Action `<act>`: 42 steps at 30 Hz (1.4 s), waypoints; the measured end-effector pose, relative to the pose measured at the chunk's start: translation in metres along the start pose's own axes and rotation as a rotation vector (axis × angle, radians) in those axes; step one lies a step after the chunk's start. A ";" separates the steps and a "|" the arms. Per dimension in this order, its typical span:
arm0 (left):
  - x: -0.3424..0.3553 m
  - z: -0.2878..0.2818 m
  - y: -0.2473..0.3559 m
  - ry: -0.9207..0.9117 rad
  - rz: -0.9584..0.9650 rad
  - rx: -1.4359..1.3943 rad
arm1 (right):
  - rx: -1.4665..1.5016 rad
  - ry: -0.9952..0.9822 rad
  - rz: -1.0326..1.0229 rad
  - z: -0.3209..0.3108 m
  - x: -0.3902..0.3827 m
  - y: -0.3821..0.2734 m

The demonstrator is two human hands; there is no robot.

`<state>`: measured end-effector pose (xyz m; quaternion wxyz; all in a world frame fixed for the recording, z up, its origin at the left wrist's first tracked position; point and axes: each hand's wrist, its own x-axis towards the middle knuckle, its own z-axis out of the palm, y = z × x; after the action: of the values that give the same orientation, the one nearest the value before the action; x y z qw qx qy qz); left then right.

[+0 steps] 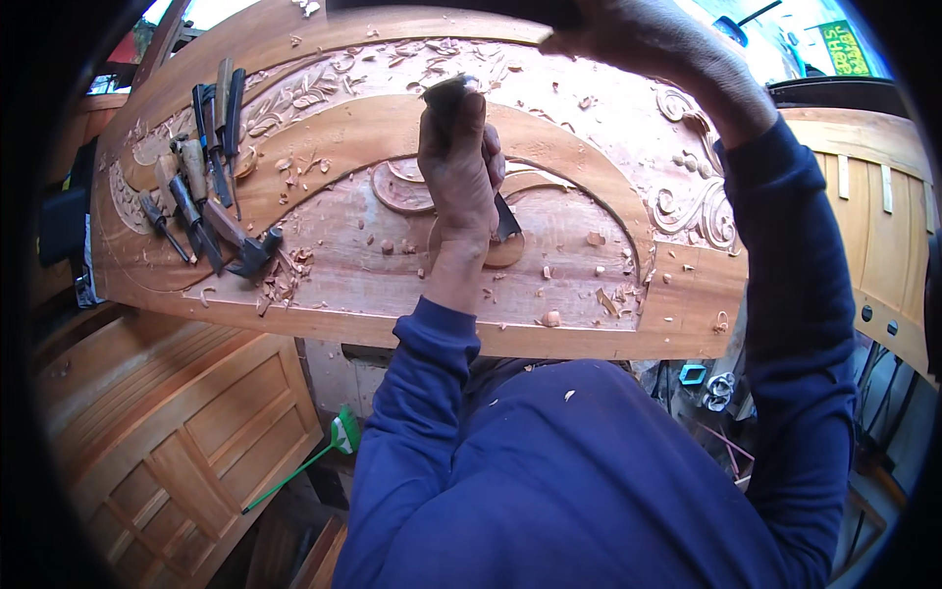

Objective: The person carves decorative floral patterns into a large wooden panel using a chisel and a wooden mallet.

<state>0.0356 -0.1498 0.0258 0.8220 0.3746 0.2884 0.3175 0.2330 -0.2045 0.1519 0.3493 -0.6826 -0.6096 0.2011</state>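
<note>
My left hand is closed upright around a carving chisel. The dark top of its handle sticks out above my thumb, and the flat metal blade slants down toward a carved scroll on the wooden panel. At the upper edge, my right hand is raised above the work. Its fingers are partly cut off by the frame. A long dark tool stretches leftward from it; whether this is a mallet or something else cannot be told. Curled wood shavings lie around the carving.
Several chisels and a hammer lie grouped on the panel's left. Carved scrollwork stands out at the right. A panelled door leans below left beside a green broom. Another wooden door stands at the right.
</note>
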 end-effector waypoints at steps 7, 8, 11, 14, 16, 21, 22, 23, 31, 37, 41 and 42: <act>-0.001 0.002 -0.002 -0.077 -0.004 0.031 | -0.255 -0.267 0.078 -0.013 -0.013 0.004; 0.000 0.002 -0.003 -0.079 -0.004 0.027 | -0.244 -0.206 0.082 -0.017 -0.011 -0.001; 0.000 0.010 -0.005 -0.156 -0.023 0.003 | -0.022 0.177 0.269 -0.011 -0.026 -0.004; 0.001 0.010 -0.006 -0.196 -0.059 0.050 | -0.225 -0.316 0.049 -0.012 -0.038 0.016; 0.000 0.006 -0.004 -0.205 -0.112 0.076 | -0.313 -0.284 0.105 -0.015 -0.045 0.007; 0.001 0.014 -0.006 -0.249 -0.141 0.074 | 0.163 0.255 0.394 -0.012 -0.066 0.025; 0.001 0.017 -0.005 -0.271 -0.160 0.082 | 0.047 0.264 0.397 -0.006 -0.074 0.041; 0.002 0.017 -0.006 -0.275 -0.159 0.085 | 0.044 0.177 0.241 0.001 -0.082 0.051; 0.000 0.022 -0.004 -0.343 -0.229 0.158 | -0.039 0.301 0.405 -0.014 -0.099 0.058; -0.004 0.023 -0.001 -0.365 -0.319 0.234 | -0.184 0.065 0.263 -0.022 -0.127 0.036; -0.002 0.026 -0.007 -0.462 -0.309 0.233 | 0.072 0.458 0.370 -0.003 -0.136 0.052; -0.002 0.025 -0.009 -0.470 -0.319 0.236 | 0.185 0.440 0.290 0.006 -0.136 0.054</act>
<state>0.0551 -0.1667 0.0330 0.8565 0.4807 0.1804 0.0532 0.2422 -0.3365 0.0880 0.5015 -0.7553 -0.3941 0.1506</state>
